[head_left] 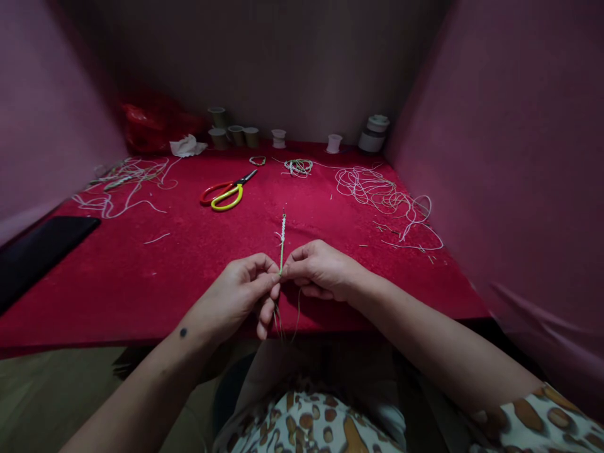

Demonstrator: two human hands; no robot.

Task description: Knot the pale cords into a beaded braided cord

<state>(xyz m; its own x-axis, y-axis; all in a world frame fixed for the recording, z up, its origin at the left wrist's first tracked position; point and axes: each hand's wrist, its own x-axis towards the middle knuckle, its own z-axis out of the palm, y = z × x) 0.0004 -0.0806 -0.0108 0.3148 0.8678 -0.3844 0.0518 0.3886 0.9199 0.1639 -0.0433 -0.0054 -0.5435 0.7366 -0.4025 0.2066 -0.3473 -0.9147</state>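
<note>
Now the braided cord [282,245] is pinched at its near end by left hand [241,283] and right hand [324,270], over red cloth [184,270]; knotting seems underway, so even tension is needed next.

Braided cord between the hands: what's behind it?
Red tablecloth shows behind the braided cord; what lies behind its pinched lower end cannot be seen, covered by the left hand and right hand.
</note>
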